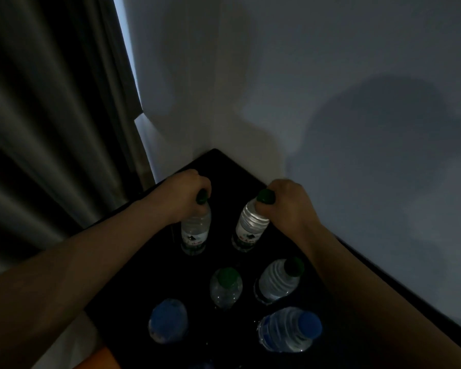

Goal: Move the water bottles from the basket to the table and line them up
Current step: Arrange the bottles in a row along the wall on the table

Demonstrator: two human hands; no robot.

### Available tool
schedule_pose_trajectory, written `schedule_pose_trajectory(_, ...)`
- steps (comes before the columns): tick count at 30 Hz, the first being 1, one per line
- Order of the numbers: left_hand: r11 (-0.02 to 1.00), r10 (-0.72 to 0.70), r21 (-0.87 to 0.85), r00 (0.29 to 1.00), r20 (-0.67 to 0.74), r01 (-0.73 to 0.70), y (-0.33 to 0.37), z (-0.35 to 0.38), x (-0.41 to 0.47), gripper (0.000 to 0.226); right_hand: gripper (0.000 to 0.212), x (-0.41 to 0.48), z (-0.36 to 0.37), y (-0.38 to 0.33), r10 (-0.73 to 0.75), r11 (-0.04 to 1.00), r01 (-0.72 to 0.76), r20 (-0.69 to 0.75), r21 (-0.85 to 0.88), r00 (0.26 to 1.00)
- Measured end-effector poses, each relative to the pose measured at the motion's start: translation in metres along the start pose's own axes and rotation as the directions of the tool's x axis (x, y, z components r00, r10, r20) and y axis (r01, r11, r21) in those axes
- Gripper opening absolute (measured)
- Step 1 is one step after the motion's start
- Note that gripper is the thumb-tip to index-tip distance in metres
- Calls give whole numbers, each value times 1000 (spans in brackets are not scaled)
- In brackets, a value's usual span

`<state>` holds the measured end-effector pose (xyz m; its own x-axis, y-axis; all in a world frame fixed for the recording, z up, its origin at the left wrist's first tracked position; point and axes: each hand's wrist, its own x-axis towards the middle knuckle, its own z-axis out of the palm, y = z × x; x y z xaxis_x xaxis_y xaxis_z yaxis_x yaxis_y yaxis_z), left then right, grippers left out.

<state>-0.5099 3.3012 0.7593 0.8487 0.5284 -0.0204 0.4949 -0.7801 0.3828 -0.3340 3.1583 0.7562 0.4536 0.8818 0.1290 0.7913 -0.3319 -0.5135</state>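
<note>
Several clear water bottles stand in two columns on a black table [224,166] in a dim corner. My left hand [183,194] grips the neck of a green-capped bottle [196,231] at the far left. My right hand [288,202] grips the neck of another green-capped bottle [250,225] at the far right. Both bottles stand on the table top. Closer to me stand two more green-capped bottles [226,287] [278,279], then two blue-capped bottles [167,320] [289,330]. No basket is in view.
White walls [330,102] meet right behind the table's far corner. A dark curtain [51,115] hangs at the left. An orange object [101,359] shows at the bottom left edge. The table's right edge runs along the wall.
</note>
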Motion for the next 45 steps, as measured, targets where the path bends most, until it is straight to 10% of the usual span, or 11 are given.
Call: schedule_pose_trajectory(45,989,121,81,992,45,-125,71,49,254,47,26,46,-31,133,181,973,-154,-154,173,971)
